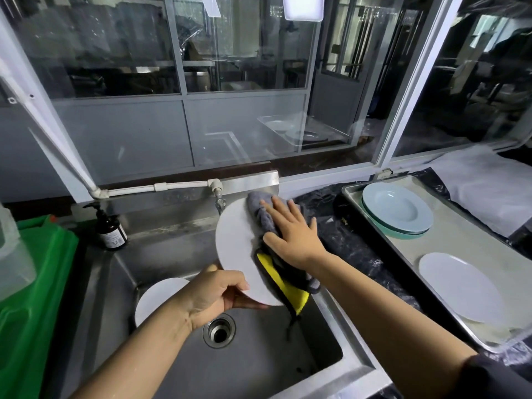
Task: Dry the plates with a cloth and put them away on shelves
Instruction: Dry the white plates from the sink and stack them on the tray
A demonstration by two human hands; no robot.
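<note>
Two hands on one white plate (234, 243) at frame centre, tilted above the sink (259, 355): left hand (214, 295) grips its lower rim, right hand (290, 231) flat, fingers straight, pressing a grey-yellow cloth (273, 254) on its face; second plate (157, 296) in the basin lower left; stacked plates (397, 211) and a flat plate (460, 286) on tray (472, 226) at right

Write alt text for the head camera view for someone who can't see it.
Over a steel sink, the left hand grips a white plate by its lower edge while the right hand presses a grey and yellow cloth flat against it. Another plate lies in the sink, and more plates sit on a tray to the right.
</note>
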